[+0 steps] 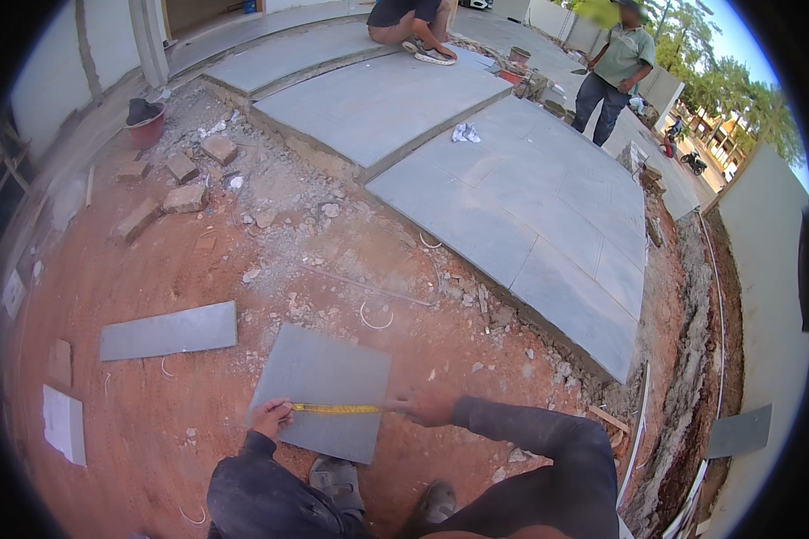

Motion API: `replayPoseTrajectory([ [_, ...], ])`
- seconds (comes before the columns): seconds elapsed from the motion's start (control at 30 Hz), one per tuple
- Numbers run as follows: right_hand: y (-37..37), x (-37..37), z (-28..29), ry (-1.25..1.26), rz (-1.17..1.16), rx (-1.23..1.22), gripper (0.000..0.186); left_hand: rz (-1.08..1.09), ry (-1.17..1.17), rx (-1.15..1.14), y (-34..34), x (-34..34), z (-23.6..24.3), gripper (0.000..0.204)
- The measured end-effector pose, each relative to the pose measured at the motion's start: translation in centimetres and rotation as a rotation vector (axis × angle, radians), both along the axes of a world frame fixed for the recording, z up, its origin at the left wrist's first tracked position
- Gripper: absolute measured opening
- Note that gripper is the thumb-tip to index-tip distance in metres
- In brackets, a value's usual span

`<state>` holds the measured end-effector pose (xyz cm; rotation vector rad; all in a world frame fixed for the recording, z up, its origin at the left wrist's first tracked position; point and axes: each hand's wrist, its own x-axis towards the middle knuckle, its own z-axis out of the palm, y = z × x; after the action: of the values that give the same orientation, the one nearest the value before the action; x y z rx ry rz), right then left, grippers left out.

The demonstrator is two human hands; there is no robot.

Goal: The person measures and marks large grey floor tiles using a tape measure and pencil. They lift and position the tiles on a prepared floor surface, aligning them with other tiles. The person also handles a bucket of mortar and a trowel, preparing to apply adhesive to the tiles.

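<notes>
A yellow tape measure (337,409) is stretched across a grey tile (324,370) lying on the red soil in front of my feet. My left hand (271,418) is closed on the tape's left end, over the tile's left edge. At the tape's other end is my right hand (430,404), just past the tile's right edge. Its fingers are closed and somewhat blurred where they meet the tape. The tape's case cannot be made out.
A narrow grey tile strip (169,331) and a white-faced slab (64,424) lie to the left. Broken bricks (185,198) and a red bucket (146,126) stand beyond. Raised tiled steps (521,225) cross ahead; one person (413,27) crouches, another (616,72) stands. A trench (692,341) runs right.
</notes>
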<state>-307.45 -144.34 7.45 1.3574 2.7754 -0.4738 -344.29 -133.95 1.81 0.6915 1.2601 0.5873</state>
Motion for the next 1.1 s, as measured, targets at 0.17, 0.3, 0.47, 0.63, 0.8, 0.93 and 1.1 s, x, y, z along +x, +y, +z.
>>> replayPoseTrajectory([
  [0.17, -2.2, -0.5, -1.3, 0.172, 0.024, 0.091, 0.063, 0.121, 0.116, 0.063, 1.9, -2.9, -1.0, 0.017],
  [0.3, -3.5, 1.4, -3.2, 0.160, -0.009, 0.056, 0.058, 0.278, 0.147, 0.153, 4.6, -9.0, -1.5, 0.015],
  [0.47, -4.5, 4.5, -3.9, 0.117, 0.009, -0.093, 0.054, 0.170, 0.427, 0.188, 5.4, -12.9, -2.9, 0.012],
  [0.63, -6.2, 4.2, -4.2, 0.069, -0.041, -0.026, 0.049, 0.010, 0.757, 0.522, 4.0, -12.6, -4.8, 0.013],
  [0.8, -8.4, 4.0, -5.6, 0.010, -0.036, -0.090, 0.040, -0.042, 0.690, 0.453, 3.0, -11.9, -4.9, 0.013],
  [0.93, -9.2, 4.1, -6.4, 0.050, -0.044, -0.108, 0.038, -0.068, 0.782, 0.470, 3.0, -10.4, -4.1, 0.014],
  [1.1, -9.5, 3.8, -5.5, 0.077, -0.101, -0.133, 0.037, -0.101, 0.818, 0.502, 2.9, -9.4, -2.5, 0.018],
])
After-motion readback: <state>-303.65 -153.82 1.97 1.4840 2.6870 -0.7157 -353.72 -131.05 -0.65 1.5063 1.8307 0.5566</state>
